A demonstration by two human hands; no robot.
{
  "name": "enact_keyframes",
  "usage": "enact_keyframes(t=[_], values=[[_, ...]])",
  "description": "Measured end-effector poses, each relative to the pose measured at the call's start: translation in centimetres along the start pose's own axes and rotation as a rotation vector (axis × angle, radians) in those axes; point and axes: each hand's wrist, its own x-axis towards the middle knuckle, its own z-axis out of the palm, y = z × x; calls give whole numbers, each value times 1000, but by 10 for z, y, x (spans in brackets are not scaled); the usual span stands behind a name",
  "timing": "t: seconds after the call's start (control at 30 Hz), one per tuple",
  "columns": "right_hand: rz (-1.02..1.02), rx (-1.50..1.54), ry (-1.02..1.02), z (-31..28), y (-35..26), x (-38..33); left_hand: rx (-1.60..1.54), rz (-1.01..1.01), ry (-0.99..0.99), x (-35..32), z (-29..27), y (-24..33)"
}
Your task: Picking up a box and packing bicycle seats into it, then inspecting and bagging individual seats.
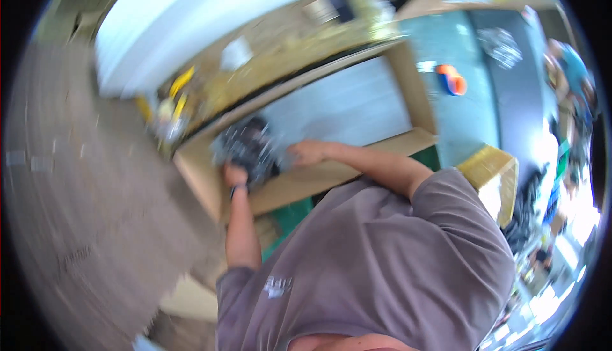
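A long, uncovered cardboard box [417,137] stands in front of me with a pale grey flat surface [344,105] inside it. At its left end lies a dark item in clear plastic wrap [252,150]; the blur hides its kind. My left hand [235,175] is closed at the near left side of this bundle, its fingertips partly hidden. My right hand [307,153] is over the box's near wall, just right of the bundle. Its fingers point left and are smeared, so whether they grip the plastic does not show. A dark band circles my left wrist.
Flat stacked cardboard [83,160] fills the left side. Beyond the box are yellow items [178,96] and a big white sheet-like shape [191,19]. A tape roll, orange and blue [452,81], lies on the teal surface at right. Another person [570,70] is at far right.
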Motion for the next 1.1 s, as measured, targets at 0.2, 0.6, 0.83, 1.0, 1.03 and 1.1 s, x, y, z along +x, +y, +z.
enact_keyframes(t=[0.2,0.6,0.83,1.0,1.03,1.1], values=[[13,693,927,-315,74,-291,-84,-10,87,-69,1,94],[1488,133,1683,-552,408,-681,-54,418,168,-230,25,476],[224,1269,1912,-461,356,-630,-652,544,-239,-259,59,682],[-195,1465,1081,-295,89,-570,-1227,366,-1008,-316,99,747],[-56,1284,890,-271,51,-560,-1271,413,-1134,-321,90,743],[45,1151,734,-214,43,-553,-1335,439,-1228,-330,59,696]])
